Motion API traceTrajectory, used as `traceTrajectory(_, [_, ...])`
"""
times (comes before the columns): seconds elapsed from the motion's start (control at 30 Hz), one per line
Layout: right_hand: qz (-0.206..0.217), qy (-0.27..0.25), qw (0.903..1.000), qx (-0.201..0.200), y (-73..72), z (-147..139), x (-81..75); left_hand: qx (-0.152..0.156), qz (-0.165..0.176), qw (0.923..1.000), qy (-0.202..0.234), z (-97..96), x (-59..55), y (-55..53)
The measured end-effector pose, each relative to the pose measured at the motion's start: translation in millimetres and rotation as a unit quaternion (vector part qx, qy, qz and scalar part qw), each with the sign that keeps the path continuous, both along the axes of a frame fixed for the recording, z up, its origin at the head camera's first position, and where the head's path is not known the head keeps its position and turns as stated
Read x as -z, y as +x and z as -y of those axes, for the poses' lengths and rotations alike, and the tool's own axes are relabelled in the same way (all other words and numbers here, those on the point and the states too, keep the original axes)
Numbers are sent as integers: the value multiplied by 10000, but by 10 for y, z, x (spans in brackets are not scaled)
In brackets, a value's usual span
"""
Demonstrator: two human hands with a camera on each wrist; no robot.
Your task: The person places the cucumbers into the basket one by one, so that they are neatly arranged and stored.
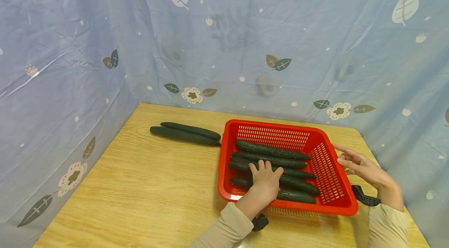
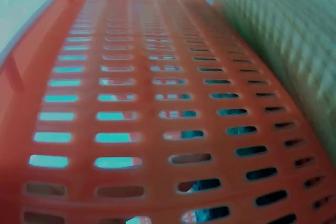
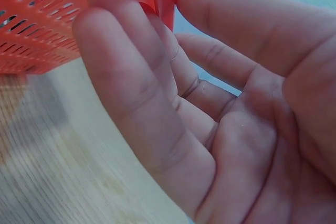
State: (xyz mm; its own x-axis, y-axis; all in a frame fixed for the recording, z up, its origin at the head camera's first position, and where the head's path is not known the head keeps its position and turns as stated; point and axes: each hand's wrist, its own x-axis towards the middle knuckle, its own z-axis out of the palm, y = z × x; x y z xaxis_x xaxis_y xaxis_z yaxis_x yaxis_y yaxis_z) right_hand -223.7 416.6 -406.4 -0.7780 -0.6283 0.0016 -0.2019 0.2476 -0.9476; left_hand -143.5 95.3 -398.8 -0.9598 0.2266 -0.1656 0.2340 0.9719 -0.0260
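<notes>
We record a patterned blue cloth [image 1: 224, 26] behind the desk at twelve o'clock, also hanging at nine and three. The desk [image 1: 140, 178] is wood-grained. On it, toward four o'clock of the head view, we find the red basket [image 1: 224, 162]; its slotted wall fills most of the left wrist view. Two pale sleeves [image 1: 228, 224] enter at eight and four o'clock of the basket.

We count five dark green cucumbers [image 1: 270, 150] in the basket, lying side by side, roughly nine to three. Two loose cucumbers [image 1: 184, 136] lie together on the desk, between nine and ten o'clock of the basket, their near ends just beside its rim; contact there we cannot tell.

The left grip [image 1: 265, 183] is wide, fingers spread over the cucumbers toward eight o'clock of the basket; whether the palm presses them we cannot tell. The right grip [image 1: 366, 170], at three o'clock, holds the basket's rim with bent fingers. We note a black device [image 1: 366, 198] beneath the right wrist.
</notes>
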Motion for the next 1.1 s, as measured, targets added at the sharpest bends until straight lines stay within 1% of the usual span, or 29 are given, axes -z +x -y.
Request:
traceTrajectory(0.07, [31, -16, 10000, -7, 6, -4, 0, 37, -85, 9999, -49, 10, 12, -8])
traceTrajectory(0.2, [23, 58, 10000, 32, 16, -12, -1, 132, -327, 9994, 9, 44, 27, -13])
traceTrajectory(0.37, [-14, 183, 9998, 121, 23, -8, -10, 290, -714, 9970, 92, 96, 13, 4])
traceTrajectory(0.53, [-30, 228, 9997, 100, 22, -2, -3, 440, -1024, 9938, 18, 187, -8, 29])
traceTrajectory(0.6, [-53, 193, 9998, 72, 18, 1, -5, 497, -1113, 9925, 27, 237, -10, 30])
traceTrajectory(0.77, [-67, 137, 9999, 69, 14, 7, -19, 696, -1372, 9877, 280, 397, -2, 29])
traceTrajectory(0.9, [-37, 169, 9998, 110, 18, 13, -22, 851, -1473, 9843, 479, 532, -12, 36])
traceTrajectory(1.1, [-51, 121, 9999, 88, 14, 11, -15, 1145, -1707, 9771, 556, 731, -36, 47])
